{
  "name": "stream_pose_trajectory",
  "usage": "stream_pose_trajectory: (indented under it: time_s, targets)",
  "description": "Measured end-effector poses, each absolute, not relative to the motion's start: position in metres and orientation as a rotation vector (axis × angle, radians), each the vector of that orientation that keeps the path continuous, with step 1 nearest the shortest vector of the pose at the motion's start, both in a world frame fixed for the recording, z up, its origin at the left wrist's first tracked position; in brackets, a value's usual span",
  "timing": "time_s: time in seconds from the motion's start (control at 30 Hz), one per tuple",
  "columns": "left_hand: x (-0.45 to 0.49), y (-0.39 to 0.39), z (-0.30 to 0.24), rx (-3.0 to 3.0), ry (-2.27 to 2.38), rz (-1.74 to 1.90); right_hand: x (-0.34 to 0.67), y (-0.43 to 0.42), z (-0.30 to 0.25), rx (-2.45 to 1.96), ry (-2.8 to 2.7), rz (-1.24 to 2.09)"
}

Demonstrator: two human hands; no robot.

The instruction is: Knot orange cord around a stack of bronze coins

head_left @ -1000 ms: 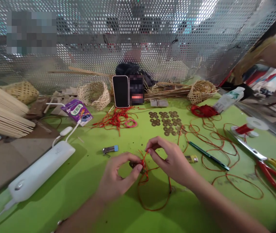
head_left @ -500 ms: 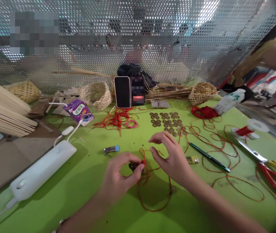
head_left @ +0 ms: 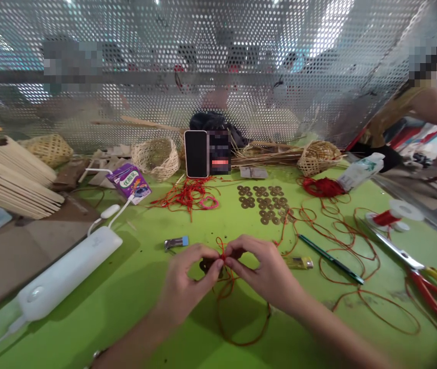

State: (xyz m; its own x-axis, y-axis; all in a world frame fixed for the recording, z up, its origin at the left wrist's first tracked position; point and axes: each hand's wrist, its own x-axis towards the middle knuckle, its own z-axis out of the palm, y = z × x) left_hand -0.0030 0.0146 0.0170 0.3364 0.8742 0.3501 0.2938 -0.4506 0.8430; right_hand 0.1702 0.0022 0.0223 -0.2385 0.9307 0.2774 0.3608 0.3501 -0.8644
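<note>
While left grip [head_left: 178,287] and right grip [head_left: 270,269] pinch it, thin red cord [head_left: 240,344] curves loosely.

Craft wkshop, poss. mkt stall – bkgd too blurry thru perforated metal panel [head_left: 145,105] to be sure. Signs: green worktable [head_left: 133,279] w/ holed coins [head_left: 268,201] in grps, heaped red cord [head_left: 324,187], thread spool [head_left: 386,218], lg scissors [head_left: 407,257]; woven baskets [head_left: 170,161] along back, pale slats [head_left: 11,182] bundled at L.

Green tabletop [head_left: 133,279] left passing room between the left hand [head_left: 185,279] and white device [head_left: 70,274]. A yellow lighter [head_left: 299,263], green pen [head_left: 330,259] and loose cord [head_left: 359,290] lay in the way beside the right hand [head_left: 266,269]; the cord's height was unclear.
</note>
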Motion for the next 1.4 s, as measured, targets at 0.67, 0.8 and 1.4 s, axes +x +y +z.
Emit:
stream_pose_trajectory:
  time_s: [0.67, 0.8, 1.4]
  targets:
    - [-0.017, 0.018, 0.017, 2.879, 0.803, 1.276, 0.177, 0.004, 0.022, -1.063, -1.661, 1.371]
    - [-0.022, 0.017, 0.023, 3.145, 0.742, 1.177, 0.174, 0.004, 0.018, -1.024, -1.537, 1.519]
    - [-0.005, 0.018, 0.016, 1.357, 0.773, 0.830, 0.182, 0.006, 0.032, -1.138, -1.839, 1.086]
